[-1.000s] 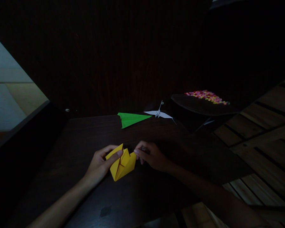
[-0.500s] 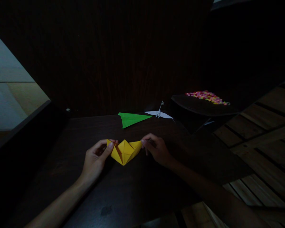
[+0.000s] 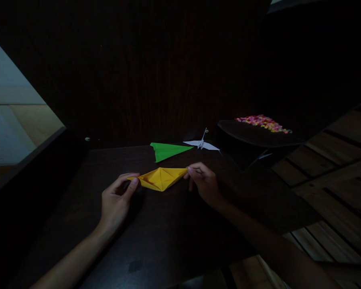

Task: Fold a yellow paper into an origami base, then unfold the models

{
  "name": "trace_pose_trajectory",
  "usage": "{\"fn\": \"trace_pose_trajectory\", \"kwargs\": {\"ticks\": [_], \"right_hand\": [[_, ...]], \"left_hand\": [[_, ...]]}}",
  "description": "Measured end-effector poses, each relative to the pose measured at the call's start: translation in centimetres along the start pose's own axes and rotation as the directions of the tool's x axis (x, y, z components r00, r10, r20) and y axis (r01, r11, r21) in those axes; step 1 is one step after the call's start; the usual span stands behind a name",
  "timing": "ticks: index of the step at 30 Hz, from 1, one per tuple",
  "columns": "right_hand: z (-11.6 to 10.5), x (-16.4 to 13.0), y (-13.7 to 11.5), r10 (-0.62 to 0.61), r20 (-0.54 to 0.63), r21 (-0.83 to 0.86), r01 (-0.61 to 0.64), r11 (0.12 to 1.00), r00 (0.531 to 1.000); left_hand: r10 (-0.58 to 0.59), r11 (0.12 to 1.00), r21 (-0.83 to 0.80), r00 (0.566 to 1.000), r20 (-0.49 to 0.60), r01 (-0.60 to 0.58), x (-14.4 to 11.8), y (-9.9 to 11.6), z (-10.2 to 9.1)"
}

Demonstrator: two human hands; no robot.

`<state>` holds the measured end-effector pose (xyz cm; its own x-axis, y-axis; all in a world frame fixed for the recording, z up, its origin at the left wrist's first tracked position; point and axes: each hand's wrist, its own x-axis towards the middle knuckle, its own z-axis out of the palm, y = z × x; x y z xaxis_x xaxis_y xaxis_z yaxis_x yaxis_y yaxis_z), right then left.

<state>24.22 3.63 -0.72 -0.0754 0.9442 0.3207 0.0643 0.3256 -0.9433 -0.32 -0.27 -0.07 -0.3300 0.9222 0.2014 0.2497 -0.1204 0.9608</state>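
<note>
A dark wooden table (image 3: 168, 241) spreads beneath both hands and takes up most of the view. Beyond the right hand, farther back and to its right, sits a dark tray (image 3: 252, 136) with a scatter of small colourful bits (image 3: 263, 122) on it. Straight beyond the hands lies a green paper plane (image 3: 168, 150), and just to its right stands a white paper crane (image 3: 202, 143).

The left hand (image 3: 116, 200) and right hand (image 3: 204, 185) are held well apart, each pinching one tip of a yellow folded paper (image 3: 161, 178) between thumb and fingers. The paper stretches between the two hands as a long, flat diamond just above the table, its centre crease raised.
</note>
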Motion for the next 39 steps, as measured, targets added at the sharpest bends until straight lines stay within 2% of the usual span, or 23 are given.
{"fn": "trace_pose_trajectory", "kwargs": {"ticks": [6, 19, 25, 32, 39], "right_hand": [[0.0, 0.1, -0.3, -0.007, -0.071, -0.034, 0.004, 0.999, 0.997], [0.0, 0.4, -0.2, 0.025, -0.152, 0.008, -0.024, 1.000, 0.988], [0.0, 0.4, -0.3, 0.041, -0.149, 0.025, -0.038, 0.999, 0.988], [0.0, 0.3, -0.1, -0.014, -0.154, -0.016, 0.012, 1.000, 0.988], [0.0, -0.6, -0.2, -0.081, -0.090, -0.161, 0.065, 0.985, 0.993]], "left_hand": [[0.014, 1.000, 0.009, 1.000, -0.021, -0.014, 0.0, 0.0, 0.1], [-0.018, 1.000, 0.006, 0.999, -0.027, 0.018, 0.0, -0.4, 0.0], [-0.019, 1.000, 0.010, 1.000, 0.000, 0.019, -0.1, -0.1, -0.1], [0.034, 0.999, 0.008, 0.998, 0.058, -0.035, -0.2, 0.7, 0.0], [0.031, 0.996, 0.083, 0.991, 0.133, -0.042, -0.5, 0.7, 0.2]]}}
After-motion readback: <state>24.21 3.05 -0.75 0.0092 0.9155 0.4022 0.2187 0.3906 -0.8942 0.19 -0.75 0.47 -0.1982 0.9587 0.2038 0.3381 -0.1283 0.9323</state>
